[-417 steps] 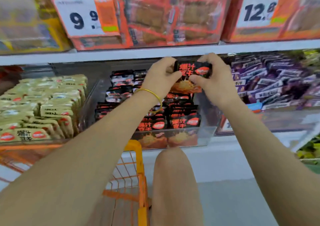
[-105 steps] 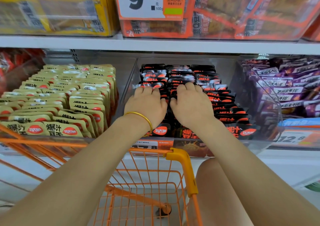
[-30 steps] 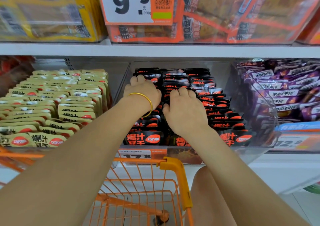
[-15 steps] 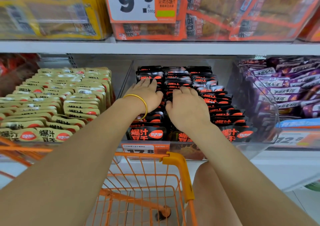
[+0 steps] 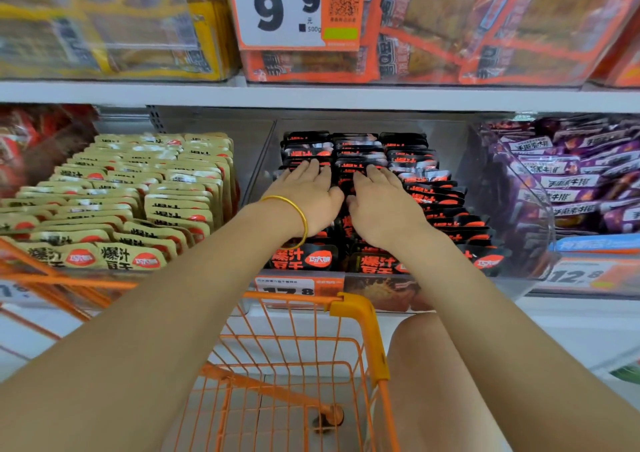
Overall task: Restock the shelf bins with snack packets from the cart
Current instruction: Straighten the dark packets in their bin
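Left grip (image 5: 304, 195): fingers straight and side by side, palm down, pressing flat on the black packets (image 5: 412, 176); clamped on nothing.
Right grip (image 5: 384, 205): the same, flat on the middle row, just beside the left.
Where the packets are: standing on edge in three rows in the clear bin (image 5: 516, 216) on the lower shelf, between tan packets (image 5: 138, 192) and purple packets (image 5: 571, 181); the orange cart (image 5: 356, 313) sits below.
Handling: probably light, soft, slick pouches that flop and slide. Pinch the sealed top edge, or squeeze a small stack between both palms.
Packet print: 爆汁豆干 on the black and tan fronts, with a red oval logo too small to read; purple ones read 手撕素牛排.
Price tags: the upper tag (image 5: 277, 8) reads 9.9 元, 500g, with a QR code; "17.8" under the black bin and "12.8" at right.
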### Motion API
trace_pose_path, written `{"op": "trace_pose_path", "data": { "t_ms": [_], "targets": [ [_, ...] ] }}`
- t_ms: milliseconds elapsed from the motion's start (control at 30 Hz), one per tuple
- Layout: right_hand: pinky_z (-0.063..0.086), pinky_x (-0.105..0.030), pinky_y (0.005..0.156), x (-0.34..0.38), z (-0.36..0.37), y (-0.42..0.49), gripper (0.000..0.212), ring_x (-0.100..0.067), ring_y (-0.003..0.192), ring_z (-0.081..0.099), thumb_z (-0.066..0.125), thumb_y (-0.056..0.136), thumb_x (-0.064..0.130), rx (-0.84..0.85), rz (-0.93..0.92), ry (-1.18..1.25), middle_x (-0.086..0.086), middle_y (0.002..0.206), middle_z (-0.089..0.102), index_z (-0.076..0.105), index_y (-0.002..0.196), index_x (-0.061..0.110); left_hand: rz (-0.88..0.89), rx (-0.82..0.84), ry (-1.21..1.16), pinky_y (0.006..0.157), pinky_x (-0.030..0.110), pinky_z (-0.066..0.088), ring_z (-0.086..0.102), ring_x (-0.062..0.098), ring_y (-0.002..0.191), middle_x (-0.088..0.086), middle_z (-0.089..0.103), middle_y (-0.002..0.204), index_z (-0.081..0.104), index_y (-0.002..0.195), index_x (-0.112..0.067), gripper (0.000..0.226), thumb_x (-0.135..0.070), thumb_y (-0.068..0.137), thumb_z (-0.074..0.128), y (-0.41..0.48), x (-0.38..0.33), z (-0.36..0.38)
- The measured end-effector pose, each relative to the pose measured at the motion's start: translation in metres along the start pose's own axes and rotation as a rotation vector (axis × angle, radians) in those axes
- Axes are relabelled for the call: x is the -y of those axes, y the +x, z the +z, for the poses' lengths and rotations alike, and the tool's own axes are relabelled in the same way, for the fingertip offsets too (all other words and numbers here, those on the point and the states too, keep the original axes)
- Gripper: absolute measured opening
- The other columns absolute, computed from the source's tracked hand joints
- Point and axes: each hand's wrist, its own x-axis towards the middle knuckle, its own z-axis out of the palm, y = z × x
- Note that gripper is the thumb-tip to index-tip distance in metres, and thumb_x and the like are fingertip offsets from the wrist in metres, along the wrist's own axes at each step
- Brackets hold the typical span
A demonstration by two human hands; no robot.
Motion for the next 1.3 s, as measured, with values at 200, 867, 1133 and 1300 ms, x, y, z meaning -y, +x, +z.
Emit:
{"op": "trace_pose_path", "data": {
  "t_ms": [200, 867, 1133, 1300],
  "targets": [
    [0.015, -0.04, 0.118, -0.002, 0.001, -0.001, 0.057, -0.028, 0.145, 0.008, 0.027, 0.102, 0.036, 0.038, -0.017, -0.032, -0.015, 0.157, 0.012, 0.017, 0.149, 0.005, 0.007, 0.039, 0.005, 0.118, 0.035, -0.002, -0.006, 0.016, 0.145, 0.006, -0.008, 0.157, 0.0, 0.149, -0.014, 0.055, -0.034, 0.1, 0.014, -0.008, 0.003, 0.002],
    [0.029, -0.036, 0.103, -0.015, -0.011, -0.063, 0.028, -0.033, 0.118, 0.047, 0.037, 0.097, 0.013, -0.249, -0.041, -0.037, -0.018, 0.121, 0.056, 0.055, 0.113, -0.002, -0.007, -0.047, -0.059, 0.118, 0.032, 0.001, -0.005, 0.017, 0.145, 0.008, -0.004, 0.157, 0.003, 0.149, -0.01, 0.055, -0.032, 0.1, 0.014, -0.065, -0.006, 0.005],
    [0.007, -0.035, 0.117, -0.014, 0.009, -0.077, 0.046, -0.019, 0.141, 0.026, 0.027, 0.101, 0.027, -0.215, -0.021, -0.101, -0.006, 0.153, 0.031, 0.035, 0.144, 0.011, -0.01, -0.031, 0.016, 0.118, 0.034, 0.001, -0.004, 0.017, 0.145, 0.007, -0.004, 0.157, 0.001, 0.149, -0.013, 0.055, -0.033, 0.099, 0.014, -0.069, -0.008, 0.014],
    [0.011, -0.035, 0.117, -0.017, 0.012, -0.075, 0.045, -0.02, 0.139, 0.031, 0.03, 0.099, 0.029, -0.264, -0.031, -0.055, -0.006, 0.148, 0.04, 0.046, 0.138, 0.012, -0.002, -0.068, 0.006, 0.118, 0.034, 0.002, -0.002, 0.017, 0.145, 0.007, -0.001, 0.158, 0.004, 0.149, -0.013, 0.055, -0.031, 0.099, 0.017, -0.072, -0.01, 0.011]
  ]
}}
